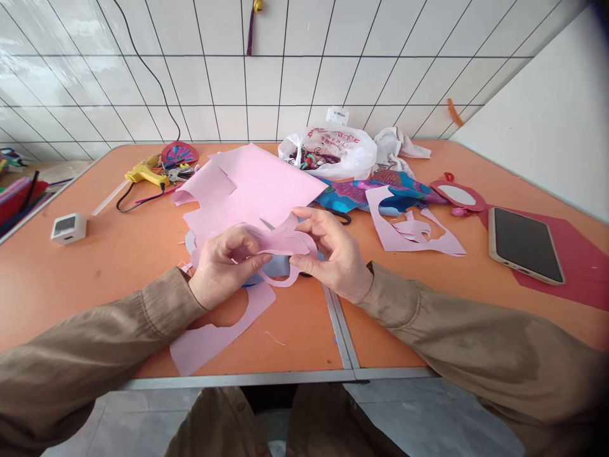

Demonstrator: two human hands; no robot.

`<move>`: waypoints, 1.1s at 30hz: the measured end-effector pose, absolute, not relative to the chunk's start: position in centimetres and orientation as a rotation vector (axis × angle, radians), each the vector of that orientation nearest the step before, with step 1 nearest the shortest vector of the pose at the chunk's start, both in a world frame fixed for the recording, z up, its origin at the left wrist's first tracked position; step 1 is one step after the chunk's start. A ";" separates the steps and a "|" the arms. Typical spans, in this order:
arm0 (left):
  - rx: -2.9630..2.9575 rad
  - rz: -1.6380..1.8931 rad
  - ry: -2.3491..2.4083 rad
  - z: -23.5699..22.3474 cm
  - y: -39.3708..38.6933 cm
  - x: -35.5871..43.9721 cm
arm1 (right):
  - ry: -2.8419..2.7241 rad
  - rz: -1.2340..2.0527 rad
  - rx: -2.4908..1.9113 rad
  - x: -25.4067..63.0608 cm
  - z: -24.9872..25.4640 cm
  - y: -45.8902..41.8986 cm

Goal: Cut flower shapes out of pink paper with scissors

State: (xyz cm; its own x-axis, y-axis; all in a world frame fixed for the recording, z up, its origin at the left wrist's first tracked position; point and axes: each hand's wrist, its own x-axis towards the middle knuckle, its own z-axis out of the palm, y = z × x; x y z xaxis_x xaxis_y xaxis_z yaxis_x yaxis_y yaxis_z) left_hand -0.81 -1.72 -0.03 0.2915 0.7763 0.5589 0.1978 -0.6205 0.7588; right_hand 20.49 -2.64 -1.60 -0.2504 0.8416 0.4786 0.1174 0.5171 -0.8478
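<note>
Between my two hands is a cut pink sheet (283, 244), bent, with curved edges and a looped strip hanging below it. My left hand (231, 260) pinches its left side between thumb and fingers. On the other side my right hand (333, 254) grips the edge, thumb below and fingertips above. A large pink sheet (257, 184) lies behind my hands, and a scissor tip shows just above the held piece. Under and in front of my left hand rests a pink offcut (214, 336) with a curved cutout. Some blue-grey material beneath the hands is mostly hidden.
A yellow glue gun (144, 171), keys (179, 174) and a small white box (69, 228) are at the left. Behind sits a white plastic bag (349, 152) beside blue patterned fabric (352, 193). To the right are pink scraps (380, 216), a phone (526, 244) and red sheet (585, 254).
</note>
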 end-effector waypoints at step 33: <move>1.255 1.220 0.880 0.1 -0.9 -0.5 | -1.409 0.987 -0.948 21.0 -0.5 -1.4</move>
State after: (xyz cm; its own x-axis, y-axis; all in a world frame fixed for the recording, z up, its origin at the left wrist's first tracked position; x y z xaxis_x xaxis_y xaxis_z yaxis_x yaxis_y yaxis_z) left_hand -0.47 -0.86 0.12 0.1874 0.9731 0.1337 -0.1798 -0.0998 0.9786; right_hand 21.02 -1.42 -0.50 -0.0609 0.9431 0.3267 0.0151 0.3282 -0.9445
